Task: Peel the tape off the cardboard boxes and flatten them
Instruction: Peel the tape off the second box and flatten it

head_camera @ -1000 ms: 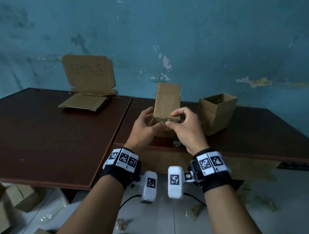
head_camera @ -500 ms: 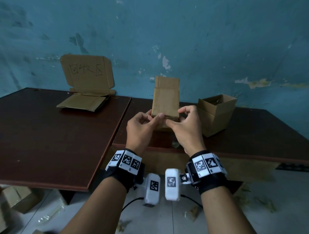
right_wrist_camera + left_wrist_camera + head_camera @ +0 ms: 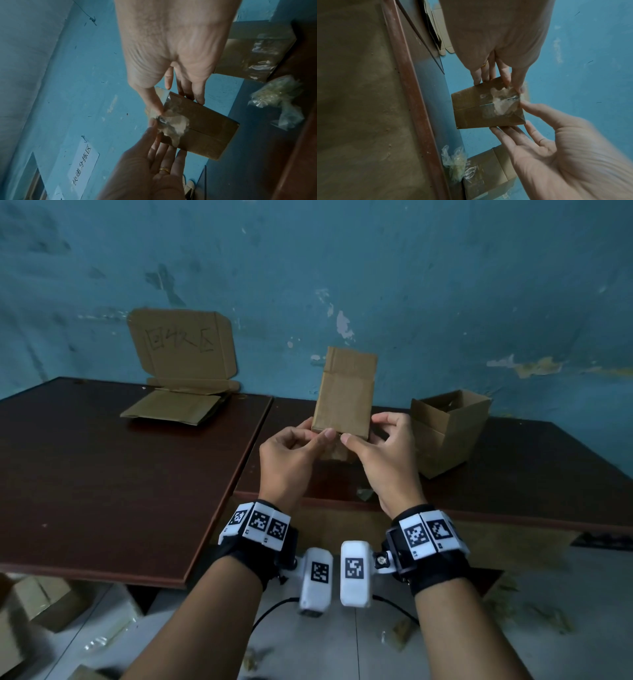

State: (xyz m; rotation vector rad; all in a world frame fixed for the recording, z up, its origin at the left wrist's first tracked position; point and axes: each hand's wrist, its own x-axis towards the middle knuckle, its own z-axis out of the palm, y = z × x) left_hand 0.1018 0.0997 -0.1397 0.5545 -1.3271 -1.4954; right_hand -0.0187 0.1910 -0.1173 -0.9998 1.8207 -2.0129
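Right now your left hand (image 3: 291, 460) and right hand (image 3: 383, 453) both pinch the near end of the box (image 3: 346, 395), thumbs on its taped bottom face, fingers curled behind. You hold it in the air above the table (image 3: 102, 474), long axis rising away from you toward the wall. The tape (image 3: 501, 104), torn and part lifted, lies at your thumb tips along the seam of that bottom face. Your thumbs sit equally close to the loose edge, so either can likely peel while the other steadies. An open box (image 3: 448, 433) stands just to the right.
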